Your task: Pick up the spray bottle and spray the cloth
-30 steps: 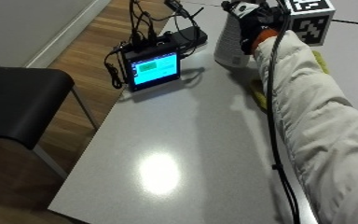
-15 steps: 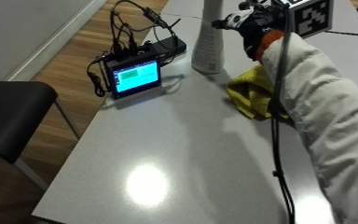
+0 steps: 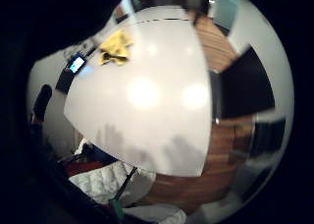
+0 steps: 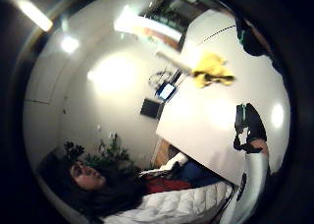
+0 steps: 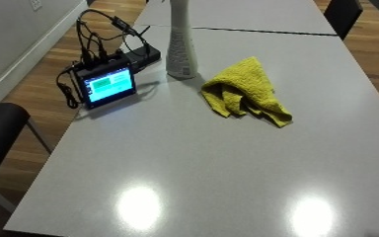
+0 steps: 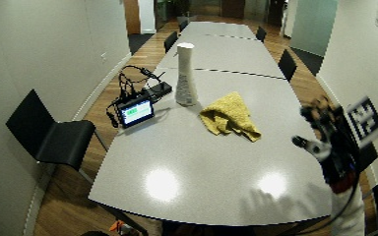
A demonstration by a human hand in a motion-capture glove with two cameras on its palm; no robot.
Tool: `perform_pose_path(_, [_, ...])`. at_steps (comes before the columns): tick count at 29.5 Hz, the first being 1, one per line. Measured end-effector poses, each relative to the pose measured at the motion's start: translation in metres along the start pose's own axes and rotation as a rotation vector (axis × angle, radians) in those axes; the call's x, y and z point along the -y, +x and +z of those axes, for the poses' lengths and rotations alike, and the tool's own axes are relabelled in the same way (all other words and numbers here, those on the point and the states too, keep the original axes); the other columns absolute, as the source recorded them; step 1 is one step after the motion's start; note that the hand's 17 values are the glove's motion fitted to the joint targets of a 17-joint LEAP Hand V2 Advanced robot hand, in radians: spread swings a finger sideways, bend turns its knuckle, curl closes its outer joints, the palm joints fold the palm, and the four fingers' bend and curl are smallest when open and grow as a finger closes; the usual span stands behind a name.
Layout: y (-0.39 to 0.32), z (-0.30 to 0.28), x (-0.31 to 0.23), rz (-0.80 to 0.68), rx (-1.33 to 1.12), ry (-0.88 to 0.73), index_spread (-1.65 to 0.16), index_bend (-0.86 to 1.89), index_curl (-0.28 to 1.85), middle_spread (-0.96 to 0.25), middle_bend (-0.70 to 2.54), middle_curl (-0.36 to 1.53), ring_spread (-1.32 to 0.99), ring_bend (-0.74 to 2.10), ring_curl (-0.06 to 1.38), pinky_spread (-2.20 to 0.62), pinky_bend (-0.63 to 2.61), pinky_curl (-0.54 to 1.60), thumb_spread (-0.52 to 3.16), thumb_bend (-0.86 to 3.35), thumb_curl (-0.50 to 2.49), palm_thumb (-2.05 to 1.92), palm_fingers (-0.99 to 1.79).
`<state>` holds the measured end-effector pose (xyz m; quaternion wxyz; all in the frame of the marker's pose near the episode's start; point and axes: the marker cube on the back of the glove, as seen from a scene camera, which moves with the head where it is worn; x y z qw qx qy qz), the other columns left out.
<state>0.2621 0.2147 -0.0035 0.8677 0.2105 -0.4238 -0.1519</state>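
Note:
The white spray bottle [image 5: 179,49] stands upright on the grey table [image 5: 196,168], beside the device with the lit screen; the same bottle [image 6: 186,73] shows in the wide view, with nothing touching it. Just to its right lies the crumpled yellow cloth [image 5: 245,94], seen as well in the wide view [image 6: 228,115]. My gloved right hand [image 6: 323,135] is raised over the table's right edge, well away from both, fingers spread and holding nothing. Both palm views look down on the table from afar, with the cloth [image 3: 115,47] small in one and the cloth [image 4: 211,69] small in the other.
A small device with a lit screen [image 5: 104,84] and black cables [image 5: 104,34] sits at the table's left edge. Black chairs [image 6: 51,137] stand along both sides. The near half of the table [image 6: 195,172] is bare.
My right hand held the bottle by its top before; now it has let go and pulled back to the table's right side. The bottle stands alone. The outside camera has shifted too.

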Motion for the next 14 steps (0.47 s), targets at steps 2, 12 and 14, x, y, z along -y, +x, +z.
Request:
perform_pose_path(2, [0.028,-0.014,-0.06,0.085,-0.013,0.164,-0.28,0.21,0.36,0.02,0.21,0.41,-0.05,0.36,0.38,0.04,0.36,0.33,0.94,-0.01,0.65,1.22,0.61])
perform_pose_path(12, [0.158,-0.073,-0.21,0.34,-0.681,0.374,-0.29,0.09,0.36,0.02,0.21,0.43,-0.03,0.36,0.42,0.02,0.39,0.39,1.07,0.0,0.64,1.2,0.52])
perform_pose_path(14, [0.158,-0.074,-0.21,0.341,-0.681,0.374,-0.3,0.09,0.35,0.01,0.21,0.43,-0.04,0.32,0.41,0.01,0.44,0.4,1.11,-0.01,0.64,1.18,0.46])
